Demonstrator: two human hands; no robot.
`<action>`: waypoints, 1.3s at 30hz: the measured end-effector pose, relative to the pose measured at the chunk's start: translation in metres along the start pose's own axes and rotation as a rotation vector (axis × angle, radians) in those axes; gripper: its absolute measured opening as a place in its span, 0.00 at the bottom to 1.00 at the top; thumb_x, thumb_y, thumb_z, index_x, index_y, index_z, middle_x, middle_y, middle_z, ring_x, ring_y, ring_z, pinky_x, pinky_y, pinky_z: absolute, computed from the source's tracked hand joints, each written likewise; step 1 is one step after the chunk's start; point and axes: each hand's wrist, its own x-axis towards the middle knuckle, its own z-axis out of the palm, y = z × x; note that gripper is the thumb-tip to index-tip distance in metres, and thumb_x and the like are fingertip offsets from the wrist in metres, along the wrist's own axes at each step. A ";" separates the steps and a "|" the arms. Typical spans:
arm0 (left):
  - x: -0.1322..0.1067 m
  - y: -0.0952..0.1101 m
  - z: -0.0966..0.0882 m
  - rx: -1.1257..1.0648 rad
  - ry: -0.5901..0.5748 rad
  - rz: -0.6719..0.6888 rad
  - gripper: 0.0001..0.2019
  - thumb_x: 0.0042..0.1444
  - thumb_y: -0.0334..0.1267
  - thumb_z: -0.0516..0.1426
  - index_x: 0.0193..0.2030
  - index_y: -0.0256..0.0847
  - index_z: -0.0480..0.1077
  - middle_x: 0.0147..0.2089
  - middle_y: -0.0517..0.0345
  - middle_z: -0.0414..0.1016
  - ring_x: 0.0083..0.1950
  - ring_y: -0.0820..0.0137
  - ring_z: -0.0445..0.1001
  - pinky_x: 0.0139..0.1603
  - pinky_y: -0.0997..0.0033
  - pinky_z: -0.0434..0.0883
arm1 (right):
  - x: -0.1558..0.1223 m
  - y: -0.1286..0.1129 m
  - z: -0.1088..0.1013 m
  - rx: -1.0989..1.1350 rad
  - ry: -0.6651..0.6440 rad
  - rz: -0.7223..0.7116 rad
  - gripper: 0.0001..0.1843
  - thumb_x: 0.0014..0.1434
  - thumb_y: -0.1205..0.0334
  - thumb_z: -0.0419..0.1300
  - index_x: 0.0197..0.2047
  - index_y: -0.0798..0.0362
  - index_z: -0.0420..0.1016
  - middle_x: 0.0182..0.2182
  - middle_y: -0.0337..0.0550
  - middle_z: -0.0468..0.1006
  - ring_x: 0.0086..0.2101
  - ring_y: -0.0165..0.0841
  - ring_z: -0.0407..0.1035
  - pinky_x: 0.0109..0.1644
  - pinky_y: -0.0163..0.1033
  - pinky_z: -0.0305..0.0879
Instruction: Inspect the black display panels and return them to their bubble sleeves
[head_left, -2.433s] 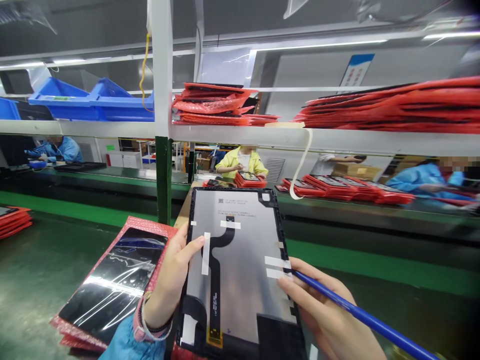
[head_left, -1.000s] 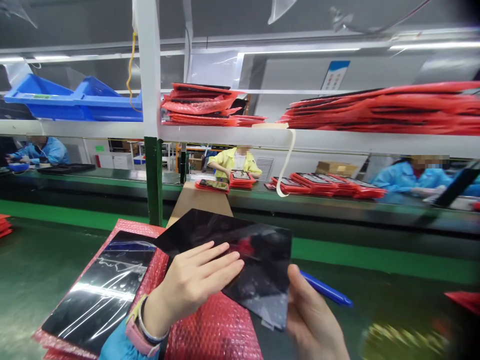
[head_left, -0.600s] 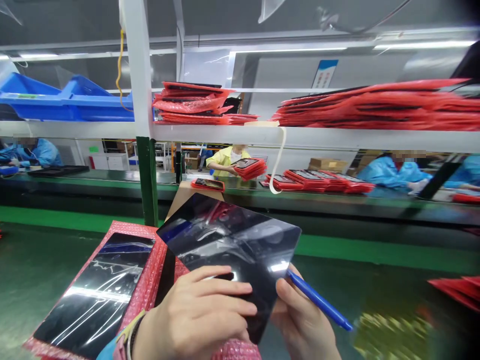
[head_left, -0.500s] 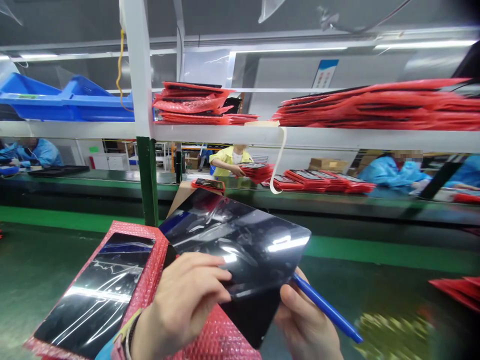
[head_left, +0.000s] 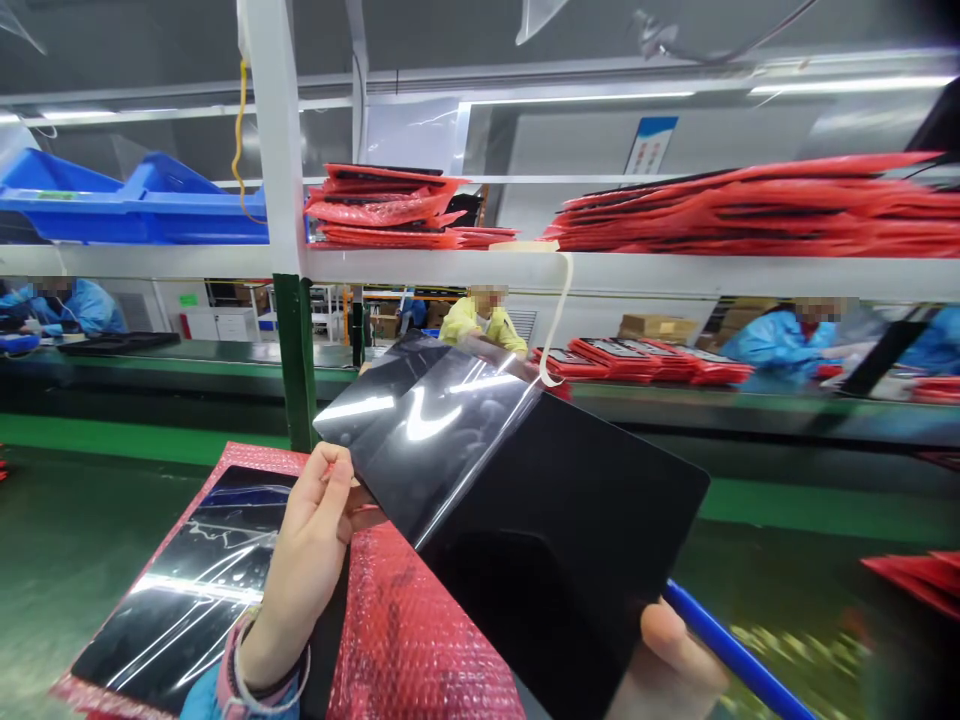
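Note:
A black glossy screen panel (head_left: pixel 570 520) is held up, tilted, in the middle of the view. My right hand (head_left: pixel 667 665) grips its lower right edge from beneath, with a blue pen (head_left: pixel 731 655) in the same hand. My left hand (head_left: pixel 307 545) pinches a clear protective film (head_left: pixel 431 415) at the panel's upper left; the film is partly lifted off the glass. Under both hands lies a red bubble-wrap bag (head_left: pixel 416 640).
Another black panel (head_left: pixel 187 585) rests on red bubble wrap at lower left. A white-and-green post (head_left: pixel 289 300) stands ahead. The shelf above holds blue bins (head_left: pixel 142 200) and red bag stacks (head_left: pixel 757 205). Other people work behind a green conveyor (head_left: pixel 757 420).
The panel was flipped from its back side to its black glass face. My left hand went from lying flat on the glass to pinching the film and peeling it up and left.

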 end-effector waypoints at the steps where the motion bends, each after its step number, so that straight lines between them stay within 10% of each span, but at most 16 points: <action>1: 0.000 0.001 0.002 -0.135 0.005 -0.029 0.16 0.51 0.48 0.67 0.30 0.43 0.66 0.26 0.68 0.71 0.26 0.78 0.71 0.29 0.81 0.72 | 0.000 0.002 0.001 0.010 -0.010 -0.004 0.08 0.42 0.52 0.76 0.27 0.38 0.84 0.24 0.38 0.84 0.23 0.41 0.79 0.28 0.42 0.79; 12: -0.017 0.013 0.013 -0.416 0.439 0.329 0.10 0.50 0.42 0.68 0.32 0.43 0.72 0.31 0.66 0.76 0.34 0.74 0.77 0.37 0.76 0.75 | -0.003 0.014 0.035 -0.174 0.028 0.040 0.22 0.56 0.57 0.69 0.54 0.37 0.78 0.53 0.41 0.80 0.54 0.45 0.74 0.56 0.49 0.73; 19: -0.019 0.010 0.017 -0.314 0.516 0.433 0.10 0.55 0.43 0.65 0.31 0.43 0.69 0.30 0.66 0.72 0.32 0.75 0.73 0.36 0.76 0.72 | -0.011 0.017 0.035 -0.481 -0.203 -0.102 0.36 0.62 0.65 0.63 0.69 0.33 0.56 0.67 0.34 0.63 0.66 0.37 0.55 0.64 0.41 0.64; 24: -0.025 0.004 0.016 -0.226 0.543 0.472 0.13 0.54 0.47 0.64 0.33 0.44 0.67 0.31 0.64 0.70 0.33 0.73 0.70 0.36 0.74 0.70 | -0.009 0.022 0.030 -0.713 -0.093 -0.153 0.37 0.63 0.64 0.63 0.70 0.37 0.55 0.69 0.35 0.59 0.67 0.37 0.49 0.67 0.43 0.56; 39: 0.000 0.019 0.005 -0.374 0.632 0.303 0.08 0.57 0.34 0.59 0.26 0.42 0.71 0.26 0.68 0.72 0.31 0.77 0.72 0.35 0.81 0.71 | -0.017 0.005 0.043 -0.163 -0.181 0.163 0.30 0.60 0.58 0.66 0.62 0.28 0.67 0.59 0.36 0.75 0.59 0.42 0.68 0.57 0.45 0.71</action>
